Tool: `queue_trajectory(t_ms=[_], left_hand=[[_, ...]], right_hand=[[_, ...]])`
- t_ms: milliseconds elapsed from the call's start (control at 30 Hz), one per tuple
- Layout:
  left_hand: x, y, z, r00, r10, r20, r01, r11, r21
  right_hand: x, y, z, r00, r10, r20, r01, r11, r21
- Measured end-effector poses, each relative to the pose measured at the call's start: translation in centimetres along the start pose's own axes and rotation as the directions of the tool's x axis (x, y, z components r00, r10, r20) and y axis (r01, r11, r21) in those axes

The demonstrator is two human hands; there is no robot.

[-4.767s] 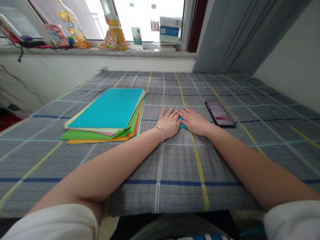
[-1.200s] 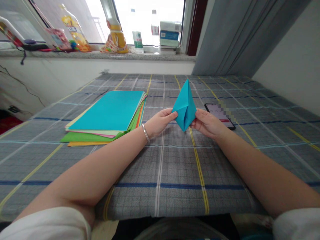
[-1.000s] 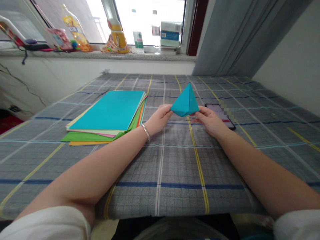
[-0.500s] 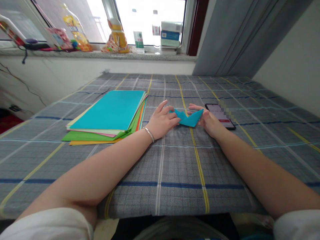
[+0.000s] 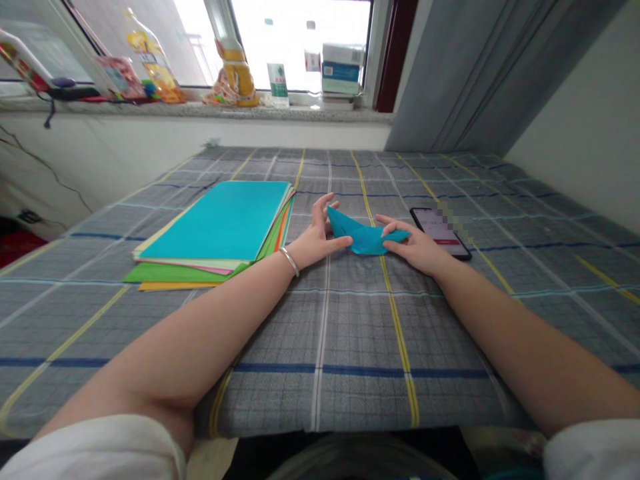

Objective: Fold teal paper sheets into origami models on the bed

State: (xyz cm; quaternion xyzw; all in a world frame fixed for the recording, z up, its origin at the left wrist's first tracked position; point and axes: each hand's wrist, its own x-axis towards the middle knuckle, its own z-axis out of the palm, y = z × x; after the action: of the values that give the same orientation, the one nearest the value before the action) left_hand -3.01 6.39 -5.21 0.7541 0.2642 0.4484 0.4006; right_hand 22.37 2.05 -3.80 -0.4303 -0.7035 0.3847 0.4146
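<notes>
Our left hand [image 5: 315, 241] stands open, fingers spread, thumb against the turquoise folded paper [image 5: 363, 240], a boat shape lying on the checked cloth [image 5: 350, 347] between our hands. Our right hand [image 5: 413, 250] rests open, fingertips on it, gripping nothing. One sheet is folded; the stack of coloured paper [image 5: 215, 220] lies flat.

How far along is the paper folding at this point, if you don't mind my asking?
One turquoise sheet already looks folded into a boat-like shape. It is in hand now, with the left hand and right hand at either side of it. Left over, the stack of coloured paper lies flat and unfolded, untouched by either hand.
</notes>
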Motion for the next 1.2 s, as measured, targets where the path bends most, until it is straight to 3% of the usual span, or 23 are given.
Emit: queue_trajectory(t_ms=[100, 167, 367, 467, 600, 700, 800, 900, 967, 1100, 1200], left_hand=[[0.0, 0.2, 0.1, 0.990, -0.050, 0.134, 0.056, 0.998, -0.041], [-0.2, 0.5, 0.2, 0.988, -0.076, 0.132, 0.079, 0.997, -0.015], [-0.4, 1.2, 0.7, 0.991, -0.134, -0.014, 0.134, 0.991, 0.017], [-0.2, 1.6, 0.8, 0.980, -0.159, -0.117, 0.169, 0.982, 0.080], [0.2, 1.5, 1.0, 0.969, -0.178, -0.171, 0.188, 0.981, 0.043], [0.3, 1.3, 1.1, 0.966, -0.152, -0.209, 0.172, 0.982, 0.083], [0.3, 1.4, 1.2, 0.954, -0.148, -0.259, 0.189, 0.972, 0.140], [0.2, 1.6, 1.3, 0.947, -0.120, -0.298, 0.174, 0.971, 0.163], [0.2, 1.8, 1.4, 0.949, -0.042, -0.314, 0.108, 0.975, 0.194], [0.1, 2.3, 1.8, 0.954, 0.127, -0.272, -0.058, 0.967, 0.249], [-0.1, 2.5, 2.0, 0.966, 0.168, -0.195, -0.118, 0.962, 0.245]], right_hand=[[0.1, 0.2, 0.3, 0.998, 0.057, -0.021, -0.054, 0.993, 0.109], [0.2, 0.3, 0.5, 0.995, 0.097, -0.029, -0.090, 0.977, 0.192], [0.4, 0.3, 0.8, 0.980, 0.194, -0.048, -0.168, 0.929, 0.329], [0.6, 0.4, 0.8, 0.968, 0.220, -0.119, -0.166, 0.921, 0.353], [0.8, 0.9, 0.8, 0.959, 0.201, -0.201, -0.129, 0.937, 0.326], [1.0, 1.4, 0.7, 0.954, 0.154, -0.255, -0.099, 0.971, 0.217], [1.1, 1.7, 0.5, 0.958, -0.003, -0.285, -0.032, 0.993, -0.116], [0.9, 0.9, 0.4, 0.943, -0.215, -0.254, 0.055, 0.853, -0.518], [0.6, -0.2, 0.2, 0.920, -0.330, -0.210, 0.111, 0.735, -0.669], [-0.1, -2.6, -0.1, 0.891, -0.439, -0.114, 0.178, 0.571, -0.801], [-0.1, -3.0, -0.2, 0.909, -0.416, -0.012, 0.236, 0.539, -0.809]])
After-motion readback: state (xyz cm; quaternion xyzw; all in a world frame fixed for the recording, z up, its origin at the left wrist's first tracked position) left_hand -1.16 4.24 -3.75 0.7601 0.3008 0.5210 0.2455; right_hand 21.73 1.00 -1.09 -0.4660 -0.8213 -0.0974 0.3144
